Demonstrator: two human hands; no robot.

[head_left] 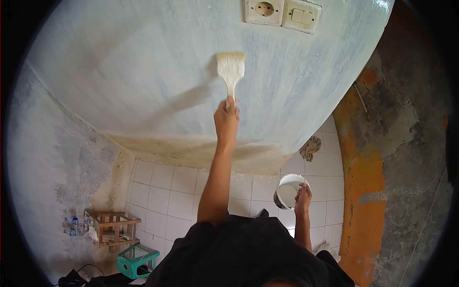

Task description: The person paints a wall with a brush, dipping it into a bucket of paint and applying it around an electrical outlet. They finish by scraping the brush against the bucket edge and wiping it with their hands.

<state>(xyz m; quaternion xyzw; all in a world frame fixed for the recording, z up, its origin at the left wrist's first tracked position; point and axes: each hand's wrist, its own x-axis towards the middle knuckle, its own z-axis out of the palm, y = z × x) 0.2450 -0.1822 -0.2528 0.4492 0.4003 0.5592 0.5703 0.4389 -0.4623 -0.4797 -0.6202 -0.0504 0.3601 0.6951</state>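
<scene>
My left hand (226, 119) is raised in front of the wall, fingers closed round the handle of a wide paintbrush (231, 69). The brush points upward, its pale bristles at the wall (158, 62), which is streaked with whitish paint. Lower down on the right, my right hand (302, 197) grips a small white paint bucket (282, 182) at its near side. Pale paint shows inside the bucket, and its outer side has a dark patch.
A power socket (264, 9) and a light switch (301, 16) sit on the wall above the brush. On the tiled floor (179, 184) lies a crumpled rag (311, 148). A wooden frame stool (112, 227) and a green plastic stool (136, 260) stand lower left.
</scene>
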